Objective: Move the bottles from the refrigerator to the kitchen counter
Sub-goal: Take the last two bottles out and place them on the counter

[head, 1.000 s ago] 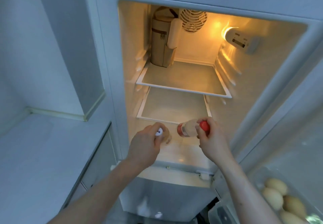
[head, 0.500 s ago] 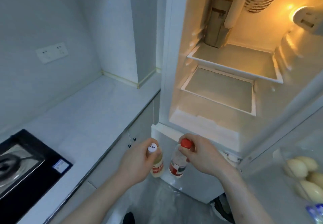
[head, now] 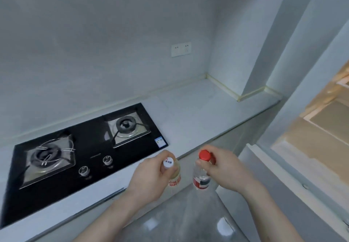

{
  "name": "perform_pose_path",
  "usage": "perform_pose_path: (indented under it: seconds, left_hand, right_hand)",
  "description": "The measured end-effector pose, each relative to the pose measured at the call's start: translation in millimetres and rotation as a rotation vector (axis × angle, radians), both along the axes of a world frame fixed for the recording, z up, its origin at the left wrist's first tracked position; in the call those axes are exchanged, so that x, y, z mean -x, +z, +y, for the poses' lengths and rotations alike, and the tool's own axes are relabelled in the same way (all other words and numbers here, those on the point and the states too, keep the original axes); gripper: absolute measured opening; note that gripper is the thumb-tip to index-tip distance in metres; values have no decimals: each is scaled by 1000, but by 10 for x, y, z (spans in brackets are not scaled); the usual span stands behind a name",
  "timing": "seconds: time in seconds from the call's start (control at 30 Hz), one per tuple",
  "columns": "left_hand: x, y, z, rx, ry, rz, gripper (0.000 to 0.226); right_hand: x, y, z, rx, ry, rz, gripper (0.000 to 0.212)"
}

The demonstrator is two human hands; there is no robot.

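Left hand: your left hand (head: 151, 173) is wrapped round the neck and shoulder of the white-capped bottle (head: 172, 173), fingers curled just under the cap.
Right hand: your right hand (head: 224, 168) pinches the red-capped bottle (head: 202, 173) at its neck, thumb and fingertips just below the cap.
Bottle axes: both hang upright, caps up, bases down, side by side with a narrow gap between them.
Where the bottles are: both are out of the refrigerator (head: 309, 147), in the air over the floor, just off the front edge of the kitchen counter (head: 200, 109).
Direction to the counter: the bare stretch lies ahead of your hands and slightly right, between the gas hob (head: 83, 147) on the left and the refrigerator's side on the right.
Nearer hand: your left hand looks closer to the counter edge and to the hob knobs; your right is closer to the refrigerator.
Next move, as judged: carry both forward over the edge and set the bases down flat on the bare stretch, clear of the hob.
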State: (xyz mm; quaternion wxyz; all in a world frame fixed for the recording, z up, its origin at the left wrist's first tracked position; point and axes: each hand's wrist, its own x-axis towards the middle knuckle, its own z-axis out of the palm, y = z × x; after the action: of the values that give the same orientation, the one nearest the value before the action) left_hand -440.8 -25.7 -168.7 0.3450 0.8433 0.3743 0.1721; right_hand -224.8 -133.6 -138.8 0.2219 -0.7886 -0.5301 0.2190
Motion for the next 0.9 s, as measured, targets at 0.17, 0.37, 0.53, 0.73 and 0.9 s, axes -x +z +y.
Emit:
perform_pose_path:
  seconds: [0.17, 0.37, 0.53, 0.73, 0.9]
  left_hand:
    - [1026, 97, 263, 8, 170, 26, 1]
    - [2225, 92, 442, 15, 368, 69, 2]
    - [3188, 65, 437, 39, 556, 55, 3]
    - [4001, 90, 280, 47, 752, 89, 9]
    - [4623, 112, 152, 56, 947, 63, 7]
  right_hand:
    - [847, -1, 586, -31, 143, 40, 10]
    - [1916, 59, 1167, -48, 343, 45, 9]
    - [2888, 65, 1601, -44, 534, 24, 8]
    - [3812, 96, 1970, -39, 747, 22, 8]
    - [4596, 149, 2327, -29, 927, 17, 10]
